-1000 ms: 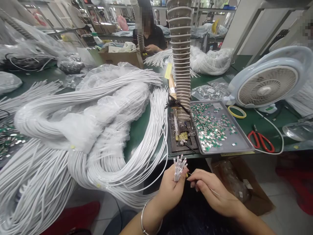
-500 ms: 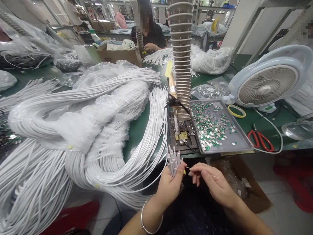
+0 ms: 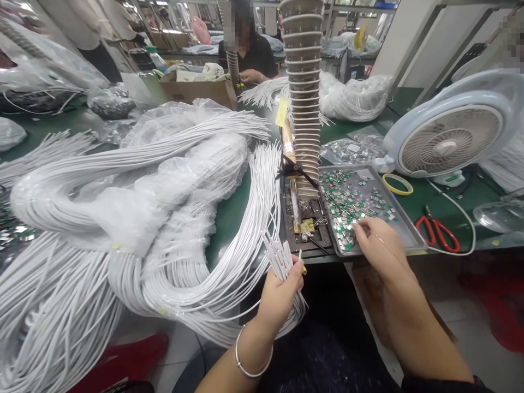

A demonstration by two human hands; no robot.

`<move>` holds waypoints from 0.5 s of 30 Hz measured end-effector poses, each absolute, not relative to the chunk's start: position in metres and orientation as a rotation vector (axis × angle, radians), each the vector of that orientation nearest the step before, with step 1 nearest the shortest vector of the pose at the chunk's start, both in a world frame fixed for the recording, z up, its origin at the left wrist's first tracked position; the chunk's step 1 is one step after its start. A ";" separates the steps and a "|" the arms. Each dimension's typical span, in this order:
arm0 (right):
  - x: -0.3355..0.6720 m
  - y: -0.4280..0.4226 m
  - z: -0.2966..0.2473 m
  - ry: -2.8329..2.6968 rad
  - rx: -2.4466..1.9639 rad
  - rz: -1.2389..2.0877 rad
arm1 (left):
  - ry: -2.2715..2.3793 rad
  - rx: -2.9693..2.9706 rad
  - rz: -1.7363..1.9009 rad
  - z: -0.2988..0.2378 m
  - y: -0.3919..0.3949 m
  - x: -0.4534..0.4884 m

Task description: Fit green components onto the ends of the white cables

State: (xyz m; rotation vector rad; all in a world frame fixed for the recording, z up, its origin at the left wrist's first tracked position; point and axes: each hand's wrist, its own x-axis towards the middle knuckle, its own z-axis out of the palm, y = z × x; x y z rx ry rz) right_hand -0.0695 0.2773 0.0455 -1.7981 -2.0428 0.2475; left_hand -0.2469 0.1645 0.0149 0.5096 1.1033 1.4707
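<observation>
My left hand (image 3: pixel 280 297) is closed around a bundle of white cables (image 3: pixel 279 257), their cut ends pointing up. One cable end (image 3: pixel 300 255) stands apart from the others beside the thumb. A small yellow piece shows by the fingertips. My right hand (image 3: pixel 380 248) reaches over the near edge of a grey metal tray (image 3: pixel 403 232), its fingers drawn together at a pile of small green-and-silver connector boards (image 3: pixel 346 210). A thin wire (image 3: pixel 379 239) runs across this hand; whether a board is between the fingertips is hidden.
A soldering iron (image 3: pixel 288 139) is clamped upright beneath a ribbed exhaust hose (image 3: pixel 303 98). Coiled white cables (image 3: pixel 135 213) cover the left side. On the right are a fan (image 3: pixel 446 144), yellow tape roll (image 3: pixel 397 184) and red-handled cutters (image 3: pixel 437 234). A co-worker (image 3: pixel 249 57) sits opposite.
My right hand has left the stripped cable end by my left hand and moved up and right to the tray. My left hand has tilted the cable bundle slightly leftward.
</observation>
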 end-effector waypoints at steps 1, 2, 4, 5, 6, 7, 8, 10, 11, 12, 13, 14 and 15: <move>-0.071 0.281 0.047 -2.081 -1.874 0.243 | 1.106 0.501 1.471 0.015 0.165 -0.247; -0.073 0.283 0.048 -2.116 -1.936 0.233 | 1.108 0.494 1.473 0.016 0.165 -0.248; -0.077 0.288 0.049 -2.172 -2.009 0.204 | 1.107 0.486 1.475 0.017 0.166 -0.248; -0.078 0.289 0.049 -2.194 -2.024 0.191 | 1.105 0.483 1.475 0.017 0.166 -0.248; -0.079 0.290 0.049 -2.213 -2.027 0.180 | 1.103 0.481 1.475 0.017 0.166 -0.249; -0.079 0.290 0.049 -2.230 -2.019 0.173 | 1.103 0.483 1.474 0.016 0.166 -0.249; -0.080 0.291 0.048 -2.242 -2.005 0.174 | 1.106 0.491 1.471 0.015 0.166 -0.249; -0.079 0.291 0.047 -2.252 -1.966 0.191 | 1.116 0.518 1.464 0.012 0.165 -0.250; -0.079 0.290 0.048 -2.248 -1.944 0.202 | 1.122 0.536 1.460 0.011 0.165 -0.251; -0.078 0.290 0.048 -2.238 -1.921 0.214 | 1.126 0.555 1.457 0.009 0.165 -0.251; -0.078 0.289 0.049 -2.220 -1.894 0.231 | 1.129 0.570 1.454 0.007 0.165 -0.251; -0.078 0.287 0.050 -2.196 -1.861 0.257 | 1.129 0.583 1.454 0.006 0.164 -0.251; -0.078 0.285 0.051 -2.168 -1.818 0.290 | 1.129 0.595 1.455 0.006 0.164 -0.251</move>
